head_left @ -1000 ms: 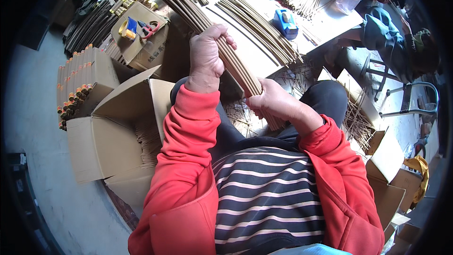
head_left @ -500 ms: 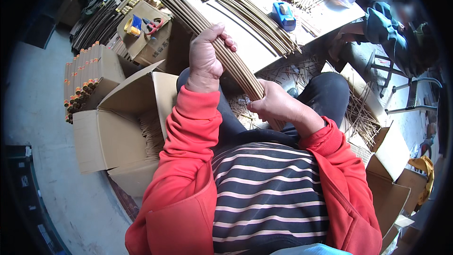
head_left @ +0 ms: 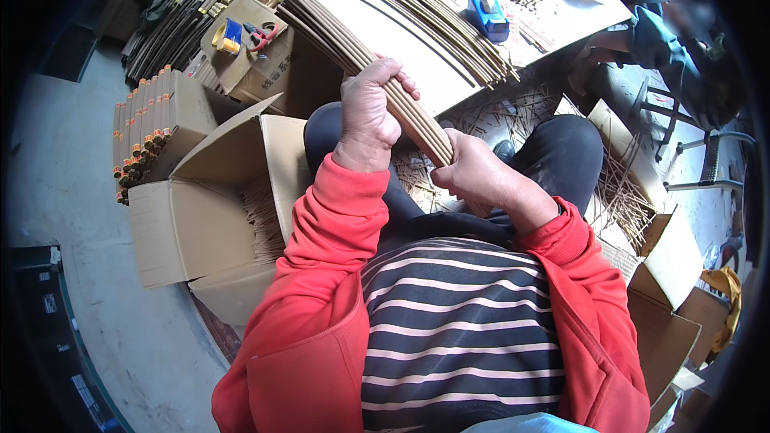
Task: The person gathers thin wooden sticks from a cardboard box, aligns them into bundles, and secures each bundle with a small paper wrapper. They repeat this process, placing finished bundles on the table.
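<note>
A bundle of long, thin brown sticks (head_left: pixel 334 30), which look like incense sticks, slants across my lap from upper left to lower right. Around its middle my left hand (head_left: pixel 374 108) is closed, thumb on top. My right hand (head_left: pixel 479 170) grips the lower end, its thumb lying along the sticks; the fingers beneath are partly hidden. Beyond my hands, on the white table (head_left: pixel 417 48), lies a loose row of similar brown sticks (head_left: pixel 441 20). Beside that row stands a blue tape dispenser (head_left: pixel 488 16).
An open cardboard box (head_left: pixel 200 224) holding sticks stands at my left, near banded bundles (head_left: pixel 144 128). Red-handled scissors (head_left: pixel 261 35) and a yellow-and-blue tape roll (head_left: pixel 228 36) lie on another carton. Loose sticks (head_left: pixel 618 200) fill a box at right. A person (head_left: pixel 666 56) sits at far right.
Both hands still grip the bundle. My left hand has slid down and right, closer to my right hand, and the bundle's upper end sits slightly lower.
</note>
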Tool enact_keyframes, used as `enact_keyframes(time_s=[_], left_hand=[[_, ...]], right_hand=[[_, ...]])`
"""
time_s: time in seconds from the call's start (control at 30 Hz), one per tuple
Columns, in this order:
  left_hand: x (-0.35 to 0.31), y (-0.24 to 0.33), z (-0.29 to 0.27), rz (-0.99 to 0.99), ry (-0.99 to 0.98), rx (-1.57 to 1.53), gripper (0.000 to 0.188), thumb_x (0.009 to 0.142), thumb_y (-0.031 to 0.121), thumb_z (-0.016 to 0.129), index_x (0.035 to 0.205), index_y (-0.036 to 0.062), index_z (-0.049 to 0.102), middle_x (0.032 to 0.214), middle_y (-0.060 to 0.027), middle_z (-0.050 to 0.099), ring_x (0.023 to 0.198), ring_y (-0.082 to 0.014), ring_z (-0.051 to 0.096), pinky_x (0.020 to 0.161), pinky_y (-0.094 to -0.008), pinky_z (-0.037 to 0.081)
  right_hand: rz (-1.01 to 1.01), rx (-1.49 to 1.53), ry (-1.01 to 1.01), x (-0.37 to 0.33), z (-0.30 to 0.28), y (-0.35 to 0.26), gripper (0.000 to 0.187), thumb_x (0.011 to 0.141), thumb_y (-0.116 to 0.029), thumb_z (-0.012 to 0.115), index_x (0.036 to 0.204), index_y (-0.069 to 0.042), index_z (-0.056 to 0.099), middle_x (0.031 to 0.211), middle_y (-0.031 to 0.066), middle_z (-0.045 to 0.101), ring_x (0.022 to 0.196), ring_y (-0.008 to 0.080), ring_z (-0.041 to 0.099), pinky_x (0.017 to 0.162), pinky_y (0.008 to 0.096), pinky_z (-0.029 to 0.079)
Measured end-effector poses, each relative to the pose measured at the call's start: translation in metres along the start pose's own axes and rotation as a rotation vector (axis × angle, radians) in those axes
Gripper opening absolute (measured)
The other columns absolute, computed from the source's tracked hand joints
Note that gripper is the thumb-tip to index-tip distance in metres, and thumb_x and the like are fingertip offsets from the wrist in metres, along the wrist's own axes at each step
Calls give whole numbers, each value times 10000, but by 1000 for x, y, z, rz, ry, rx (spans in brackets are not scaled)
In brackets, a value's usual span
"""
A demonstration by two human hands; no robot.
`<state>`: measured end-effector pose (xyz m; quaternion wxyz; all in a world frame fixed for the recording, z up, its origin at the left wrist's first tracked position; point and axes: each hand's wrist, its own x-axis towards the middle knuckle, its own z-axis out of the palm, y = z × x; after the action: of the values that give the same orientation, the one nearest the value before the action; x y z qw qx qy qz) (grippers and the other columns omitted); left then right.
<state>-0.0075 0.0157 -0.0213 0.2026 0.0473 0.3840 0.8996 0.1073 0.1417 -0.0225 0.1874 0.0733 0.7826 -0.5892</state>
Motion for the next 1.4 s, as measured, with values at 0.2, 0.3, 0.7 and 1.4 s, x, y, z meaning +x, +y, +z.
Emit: enact_keyframes(time_s=[0.2,0.3,0.7,1.4], left_hand=[[-3,6,0,-106,-194,-250,122,793,30,559,874,122,554,657,-34,536,573,-150,513,537,-298,444],[-2,8,0,-125,-180,-264,128,801,41,560,903,118,563,661,-36,537,575,-151,517,541,-296,445],[3,9,-9,-146,-181,-302,143,778,11,556,879,112,571,641,-26,518,559,-152,506,526,-299,435],[3,6,-16,-120,-281,-347,83,812,63,577,878,109,597,677,-27,554,597,-153,529,568,-303,463]], right_hand=[[16,565,-399,-2,-6,-1,221,710,-36,665,807,-34,466,597,45,505,499,116,532,456,255,450],[41,565,-396,-2,-4,-2,213,703,-31,658,800,-38,468,598,50,512,465,128,525,433,263,443],[60,503,-322,-1,1,-6,249,684,-6,648,834,-28,451,635,60,527,477,130,537,422,261,449],[90,405,-286,2,1,-14,183,697,-18,607,825,-17,477,614,67,546,439,122,522,402,256,436]])
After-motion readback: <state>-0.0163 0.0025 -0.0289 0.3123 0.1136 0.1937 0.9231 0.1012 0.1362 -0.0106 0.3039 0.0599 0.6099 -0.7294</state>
